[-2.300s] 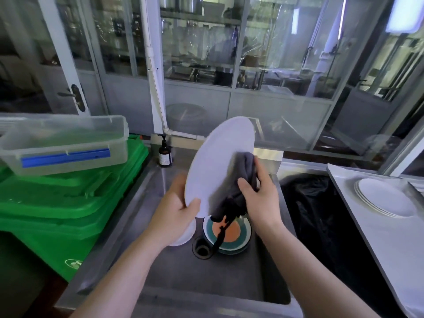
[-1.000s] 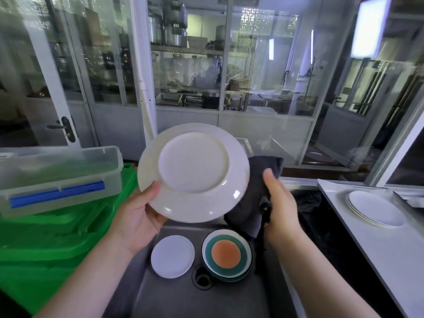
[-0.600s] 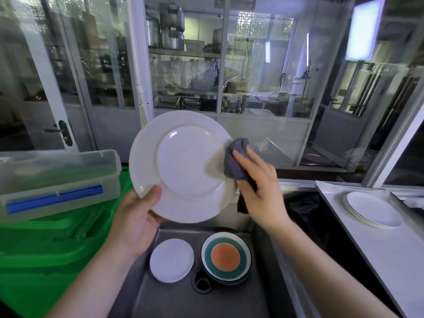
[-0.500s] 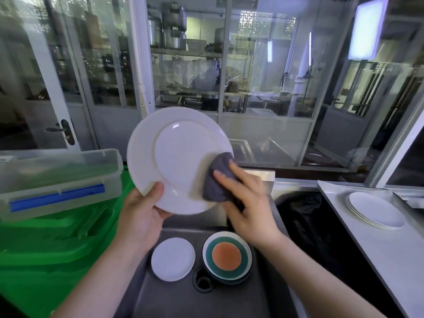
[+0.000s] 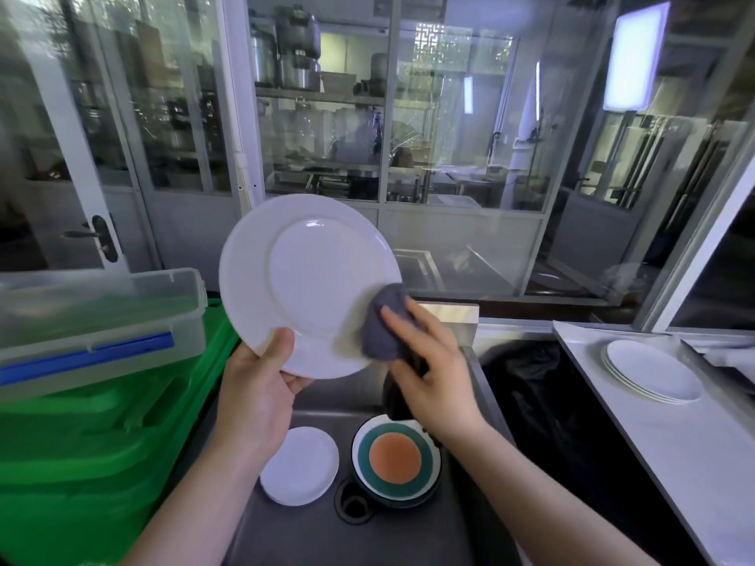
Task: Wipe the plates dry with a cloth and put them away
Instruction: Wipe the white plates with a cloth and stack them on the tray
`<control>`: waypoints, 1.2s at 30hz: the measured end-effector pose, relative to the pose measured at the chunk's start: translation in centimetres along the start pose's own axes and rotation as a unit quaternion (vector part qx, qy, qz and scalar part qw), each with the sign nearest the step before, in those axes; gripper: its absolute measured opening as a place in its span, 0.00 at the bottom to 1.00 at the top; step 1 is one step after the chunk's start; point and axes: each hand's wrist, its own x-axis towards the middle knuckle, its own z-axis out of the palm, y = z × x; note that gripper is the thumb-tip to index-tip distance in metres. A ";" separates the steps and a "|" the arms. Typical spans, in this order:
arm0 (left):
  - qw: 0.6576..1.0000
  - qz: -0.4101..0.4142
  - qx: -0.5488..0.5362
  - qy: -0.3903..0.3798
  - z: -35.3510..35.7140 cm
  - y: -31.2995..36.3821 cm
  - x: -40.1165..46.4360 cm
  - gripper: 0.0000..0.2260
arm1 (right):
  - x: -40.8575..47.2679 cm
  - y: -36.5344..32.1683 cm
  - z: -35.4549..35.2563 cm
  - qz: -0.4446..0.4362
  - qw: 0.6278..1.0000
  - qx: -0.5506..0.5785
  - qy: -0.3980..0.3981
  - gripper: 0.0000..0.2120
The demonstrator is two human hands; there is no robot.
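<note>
A large white plate (image 5: 310,279) is held up over the sink, its face toward me. My left hand (image 5: 261,386) grips its lower rim, thumb on the front. My right hand (image 5: 433,361) holds a grey cloth (image 5: 382,328) and presses it against the plate's lower right rim; the cloth's tail hangs below the hand. In the steel sink (image 5: 408,537) lie a small white plate (image 5: 300,465) and a plate with green rings and an orange centre (image 5: 395,455). A stack of white plates (image 5: 649,371) rests on the counter to the right.
Green crates (image 5: 81,435) carry a clear lidded box (image 5: 94,316) at the left. A black bag (image 5: 543,402) fills the gap between the sink and the white counter (image 5: 674,463). A drain (image 5: 353,502) sits in the sink floor. Glass partitions stand behind.
The plate was turned from edge-on to face me. My right hand brought the cloth onto it and wiped from the upper right down to the lower right rim.
</note>
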 end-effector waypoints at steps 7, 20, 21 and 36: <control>0.962 0.024 0.233 -0.141 -0.7 0.6 -0.7 0.10 | 6.1 1.3 -2.9 0.186 0.973 0.114 0.078 0.22; 0.933 0.031 0.348 -0.081 -0.1 -1.3 -0.8 0.12 | 2.8 -6.5 0.5 -0.156 0.972 -0.146 -0.098 0.24; 0.938 0.026 0.341 -0.062 -0.4 -1.4 -0.8 0.15 | 2.6 -6.5 0.7 -0.166 0.969 -0.146 -0.106 0.24; 0.995 -0.040 0.093 -0.021 -0.9 0.3 0.1 0.13 | 3.3 0.2 -2.9 -0.055 0.973 -0.213 -0.068 0.27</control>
